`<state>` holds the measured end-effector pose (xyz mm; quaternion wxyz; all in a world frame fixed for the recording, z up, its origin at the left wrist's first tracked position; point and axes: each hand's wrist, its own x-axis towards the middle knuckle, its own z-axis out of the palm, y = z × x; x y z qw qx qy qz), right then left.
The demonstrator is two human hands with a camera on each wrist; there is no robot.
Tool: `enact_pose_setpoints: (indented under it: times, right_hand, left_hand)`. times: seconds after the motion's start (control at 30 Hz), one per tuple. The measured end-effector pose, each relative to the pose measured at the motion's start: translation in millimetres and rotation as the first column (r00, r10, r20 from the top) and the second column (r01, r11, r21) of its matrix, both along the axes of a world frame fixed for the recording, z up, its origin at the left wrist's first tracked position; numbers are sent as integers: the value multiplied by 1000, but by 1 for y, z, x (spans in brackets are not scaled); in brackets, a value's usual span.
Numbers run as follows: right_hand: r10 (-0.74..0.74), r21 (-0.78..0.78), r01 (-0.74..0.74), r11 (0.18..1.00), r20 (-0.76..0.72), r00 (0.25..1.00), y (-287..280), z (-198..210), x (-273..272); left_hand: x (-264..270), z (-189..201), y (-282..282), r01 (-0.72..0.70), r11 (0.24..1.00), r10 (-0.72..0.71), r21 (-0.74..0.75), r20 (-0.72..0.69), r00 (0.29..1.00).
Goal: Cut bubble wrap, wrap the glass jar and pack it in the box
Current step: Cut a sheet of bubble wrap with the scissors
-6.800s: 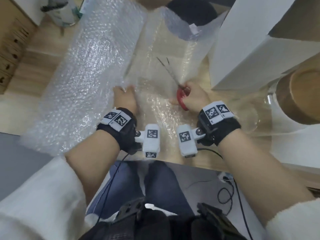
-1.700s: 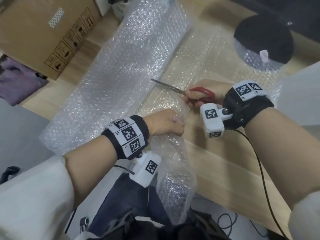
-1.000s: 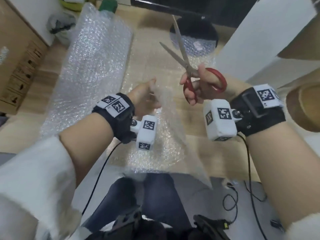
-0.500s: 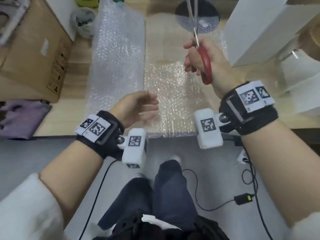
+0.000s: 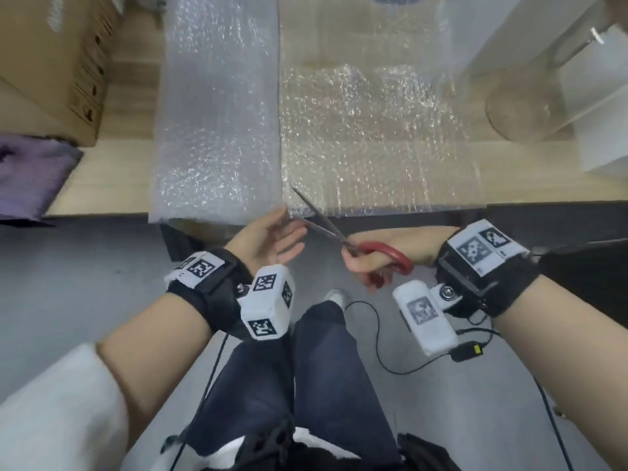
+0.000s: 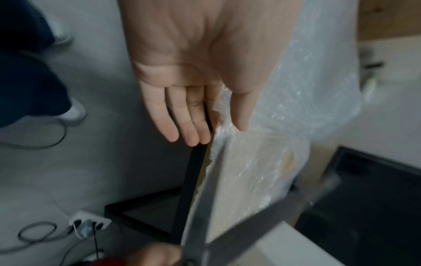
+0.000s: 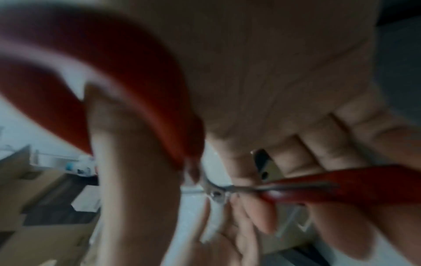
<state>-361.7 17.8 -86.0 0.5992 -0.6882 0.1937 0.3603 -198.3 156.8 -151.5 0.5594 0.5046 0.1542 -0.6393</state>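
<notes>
Red-handled scissors (image 5: pixel 343 232), gripped in the right hand (image 5: pixel 384 253), are gaping at the wrap (image 5: pixel 367 130) edge by the open, empty left hand (image 5: pixel 268 237); cutting likely needs steadying.

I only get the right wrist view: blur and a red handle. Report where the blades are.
Observer: The scissors are open, with the upper tip at the near edge of the bubble wrap.
Operator: Now give me the left hand.
Observer: The left hand is open, palm up, its fingers straight by the lower blade.
Operator: Locate the jar.
Observer: The glass jar sits to the right of the wrap.
</notes>
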Motion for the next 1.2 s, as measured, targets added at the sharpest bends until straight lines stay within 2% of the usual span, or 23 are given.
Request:
enact_pose_setpoints:
  times: [0.1,0.2,0.33,0.43,0.6,0.73,0.93,1.2]
  right_hand:
    - [41,59,-36,998,-72,997,6,-7,-12]
    - [-9,37,13,999,-105,994,9,-11,-16]
    - [-239,34,245,969,-114,964,19,-9,-9]
    - [-349,101,358,928,-96,932,28,-12,0]
    - [-382,149,381,912,-25,924,46,-18,8]
    - [-472,197,461,865,10,881,45,-13,8]
    - [-615,75,611,788,44,787,59,-8,34]
    - [-643,4,648,762,125,755,72,-27,50]
  left_hand:
    - [-2,3,-7,62,998,-65,22,148,987]
    - [0,7,-11,48,997,-60,52,256,965]
    - [1,8,-14,-5,998,-14,55,349,937]
    - [-3,8,-14,-25,999,8,47,335,942]
    - [-3,13,-15,-32,999,31,-2,295,955]
    - [0,17,-16,-57,998,65,-39,253,965]
    - [-3,18,-21,-12,997,28,-72,218,975]
    - [-7,14,-19,-44,995,61,-94,187,980]
